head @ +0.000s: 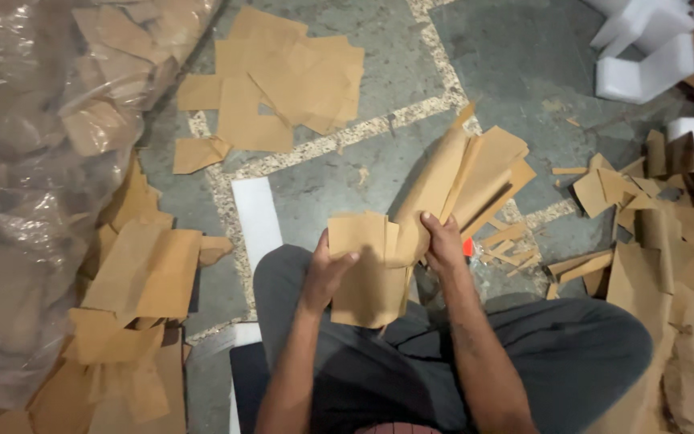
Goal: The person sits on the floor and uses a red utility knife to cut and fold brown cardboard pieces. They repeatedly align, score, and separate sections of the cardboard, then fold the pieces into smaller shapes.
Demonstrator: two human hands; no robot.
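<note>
Both hands grip one bundle of brown paper sheets (411, 217) held over my lap. My left hand (327, 273) clasps the lower left part of the bundle, thumb on top. My right hand (443, 241) pinches the bundle at its middle, where the sheets fan upward and to the right. I sit on the floor in dark trousers (572, 354), knees spread.
Loose brown paper pieces (283, 80) lie on the grey stone floor ahead. A large clear plastic bag (34, 161) stuffed with paper fills the left. More paper heaps (134, 273) and scraps (676, 233) flank me. White foam blocks (644, 56) sit at the top right; a white strip (255, 217) lies by my knee.
</note>
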